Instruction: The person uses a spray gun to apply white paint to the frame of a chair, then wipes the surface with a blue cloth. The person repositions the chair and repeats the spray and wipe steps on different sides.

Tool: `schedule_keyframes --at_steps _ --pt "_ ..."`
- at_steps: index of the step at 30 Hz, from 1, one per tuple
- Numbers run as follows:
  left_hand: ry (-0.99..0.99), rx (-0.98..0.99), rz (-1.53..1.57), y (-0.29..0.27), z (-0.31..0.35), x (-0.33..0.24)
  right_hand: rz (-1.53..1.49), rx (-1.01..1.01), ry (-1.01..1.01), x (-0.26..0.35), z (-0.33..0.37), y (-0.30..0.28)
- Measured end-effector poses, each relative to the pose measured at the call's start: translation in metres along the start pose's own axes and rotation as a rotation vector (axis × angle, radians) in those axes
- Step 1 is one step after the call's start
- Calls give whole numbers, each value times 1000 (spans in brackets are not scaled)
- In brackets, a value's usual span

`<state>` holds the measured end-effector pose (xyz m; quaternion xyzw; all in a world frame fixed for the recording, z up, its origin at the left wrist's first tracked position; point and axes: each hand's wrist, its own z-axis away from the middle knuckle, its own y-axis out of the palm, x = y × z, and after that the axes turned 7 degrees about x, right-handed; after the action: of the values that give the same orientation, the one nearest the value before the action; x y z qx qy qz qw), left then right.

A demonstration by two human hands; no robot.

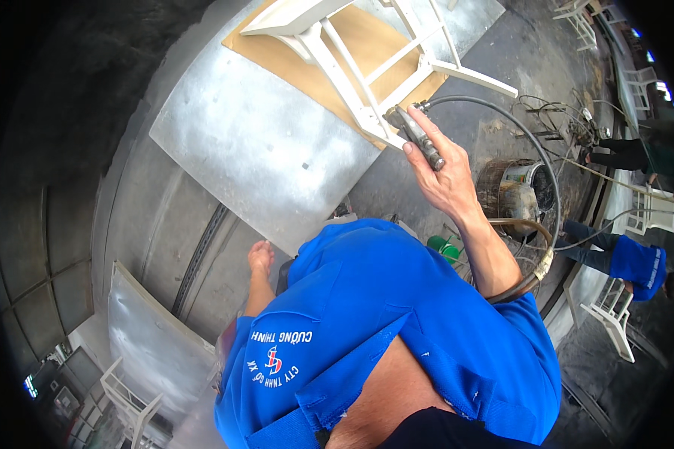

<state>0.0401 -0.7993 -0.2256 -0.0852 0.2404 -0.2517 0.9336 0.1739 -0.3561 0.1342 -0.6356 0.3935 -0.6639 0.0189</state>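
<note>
My right hand (451, 173) is raised in front of me, wrapped round a metal spray gun (424, 140). A dark hose (505, 109) runs from the gun in a wide loop back toward my right forearm. The gun is close to the leg end of a white wooden chair (337, 78), which lies tipped over, its legs and rails toward me. Whether the gun touches the chair I cannot tell. My left hand (260, 257) hangs low at my left side, fingers curled in loosely, with nothing visible in it.
Brown cardboard (277, 56) lies under the chair on a broad metal sheet (240, 123). Right of me stand a paint-crusted bucket (518, 191) and a small green container (443, 248). A person in a blue shirt (636, 266) and more white chairs (614, 318) are farther right.
</note>
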Motion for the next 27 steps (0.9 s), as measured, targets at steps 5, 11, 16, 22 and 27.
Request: schedule_keyframes --at_steps 5,11,16,22,27 --pt "42 11 -44 18 -4 -18 116 11 -119 -2 11 -28" --pt "93 70 -119 64 -8 -60 166 41 61 -41 44 -80" --pt "224 101 -160 137 -12 -123 257 156 293 -89 69 -162" --pt "373 195 -51 296 17 -189 272 379 383 -173 71 -274" --pt "354 222 191 416 84 -207 281 585 467 -236 58 -353"
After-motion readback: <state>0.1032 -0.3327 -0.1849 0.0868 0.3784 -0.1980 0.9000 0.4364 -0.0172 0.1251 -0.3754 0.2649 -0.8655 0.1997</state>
